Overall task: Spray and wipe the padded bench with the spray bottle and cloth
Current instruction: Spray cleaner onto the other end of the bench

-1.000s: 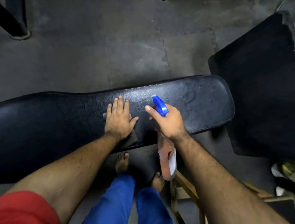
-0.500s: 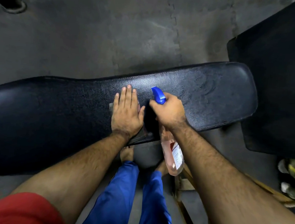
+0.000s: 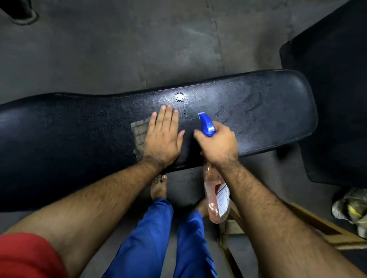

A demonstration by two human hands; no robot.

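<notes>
- At the middle of my view the padded bench (image 3: 257, 114) runs from nine o'clock across to three o'clock, and both hands work its near half.
- My left hand (image 3: 163, 137) lies flat on the cloth (image 3: 139, 133), fingers straight and close together, thumb out toward three o'clock; the cloth shows only as a pale checked edge at nine o'clock of the hand.
- My right hand (image 3: 218, 147) curls round the neck of the spray bottle (image 3: 217, 196), with the blue nozzle pointing toward eleven o'clock over the pad and the pinkish body hanging toward six o'clock, past the bench's near edge. I cannot tell how the trigger finger sits.
- I judge the spraying step is in hand: a pale mist sheen and a small bright spot (image 3: 179, 96) sit at twelve o'clock of the left hand.
- Next I would need the cloth pushed through that wet patch, toward twelve and then three o'clock, with flat, even pressure, and the bottle kept clear of the stroke.
- Count: one bench, one bottle, one cloth, two hands, two bare feet on the floor.
</notes>
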